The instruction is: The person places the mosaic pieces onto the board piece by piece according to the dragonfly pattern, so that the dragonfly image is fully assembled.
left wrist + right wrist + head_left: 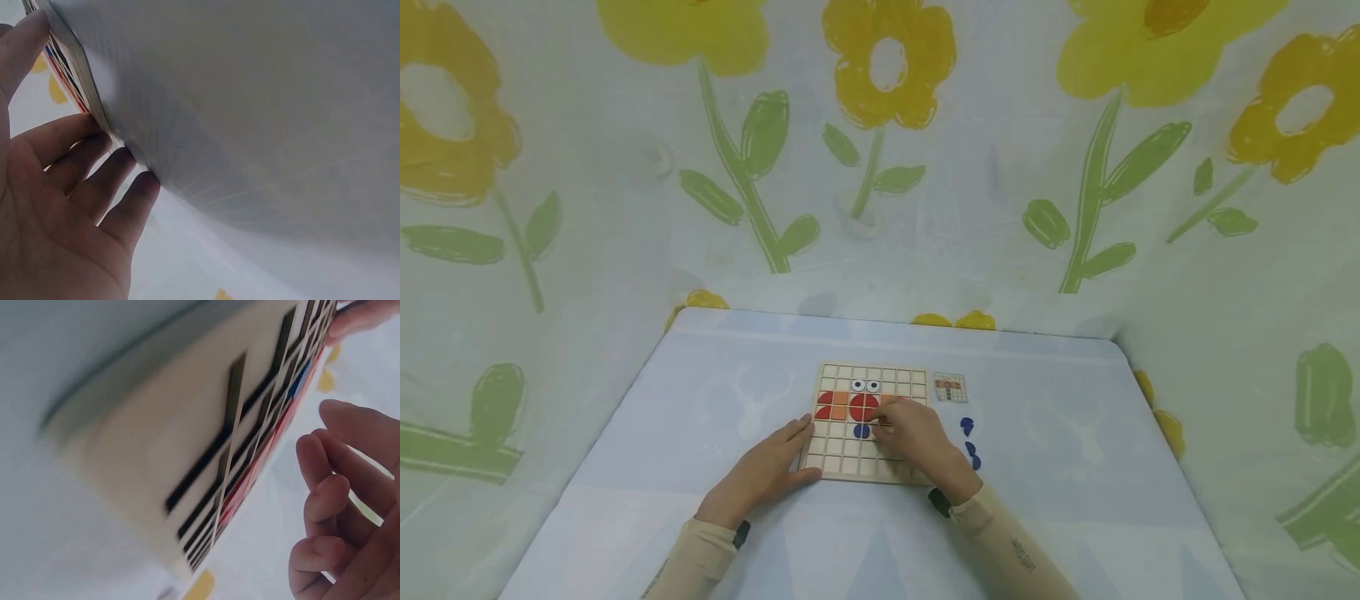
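A wooden grid board (pixel 842 464) lies on the table with flat coloured pieces in its cells. Two round eye pieces (pixel 858 385) sit above a red disc (pixel 859 408) made of quarter pieces. Orange squares (pixel 839 406) and red pieces (pixel 823 406) flank it on the left. Just below the disc are blue pieces (pixel 861 431). My left hand (pixel 767 467) rests against the board's left edge and near corner, fingers fairly straight. Over the board's right half hovers my right hand (pixel 921 437), fingers loosely bent; in the right wrist view, nothing shows between thumb and fingers (pixel 328 494).
A small pattern card (pixel 951 387) lies beyond the board's right side. Loose blue pieces (pixel 973 457) are scattered nearer, right of the board. Flower-printed cloth (pixel 887 250) hangs behind the table's far edge and along both sides.
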The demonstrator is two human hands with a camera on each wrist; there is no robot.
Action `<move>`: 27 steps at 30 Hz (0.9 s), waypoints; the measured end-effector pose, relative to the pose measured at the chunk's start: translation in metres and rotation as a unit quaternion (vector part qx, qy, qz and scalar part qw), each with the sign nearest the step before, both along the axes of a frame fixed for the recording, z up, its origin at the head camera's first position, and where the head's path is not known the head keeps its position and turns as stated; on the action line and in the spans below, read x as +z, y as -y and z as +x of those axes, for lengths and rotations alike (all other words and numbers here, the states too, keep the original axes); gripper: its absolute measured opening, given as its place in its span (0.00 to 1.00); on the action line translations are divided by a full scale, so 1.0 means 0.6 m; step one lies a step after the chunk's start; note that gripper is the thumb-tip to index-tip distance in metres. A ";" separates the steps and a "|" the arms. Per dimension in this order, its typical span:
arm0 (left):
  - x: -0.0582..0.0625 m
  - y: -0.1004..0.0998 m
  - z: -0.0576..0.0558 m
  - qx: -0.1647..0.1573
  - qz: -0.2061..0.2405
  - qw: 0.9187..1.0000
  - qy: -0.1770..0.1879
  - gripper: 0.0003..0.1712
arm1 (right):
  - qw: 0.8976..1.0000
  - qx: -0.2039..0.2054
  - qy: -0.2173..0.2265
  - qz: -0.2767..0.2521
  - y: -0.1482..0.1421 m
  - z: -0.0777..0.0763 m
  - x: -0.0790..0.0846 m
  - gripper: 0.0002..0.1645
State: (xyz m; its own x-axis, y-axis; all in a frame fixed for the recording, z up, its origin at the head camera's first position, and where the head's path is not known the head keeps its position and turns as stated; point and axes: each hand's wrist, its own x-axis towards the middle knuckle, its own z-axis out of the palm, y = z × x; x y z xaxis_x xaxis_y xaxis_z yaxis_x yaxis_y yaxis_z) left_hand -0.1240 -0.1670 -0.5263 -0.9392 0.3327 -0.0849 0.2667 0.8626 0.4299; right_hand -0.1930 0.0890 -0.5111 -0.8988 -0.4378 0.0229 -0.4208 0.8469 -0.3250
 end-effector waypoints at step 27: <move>-0.009 0.000 -0.001 -0.003 -0.015 1.000 -0.001 0.48 | 0.989 -0.144 -0.029 -0.003 -0.209 -0.006 0.001 0.24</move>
State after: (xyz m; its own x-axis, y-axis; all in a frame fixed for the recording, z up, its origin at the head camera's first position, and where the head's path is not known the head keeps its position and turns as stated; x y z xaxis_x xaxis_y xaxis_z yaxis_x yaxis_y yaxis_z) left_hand -0.1244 -0.1668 -0.5315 -0.9375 0.3357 -0.0921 0.2730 0.8733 0.4036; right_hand -0.1963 0.2141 -0.5107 -0.9834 -0.1628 0.0806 -0.1801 0.9326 -0.3126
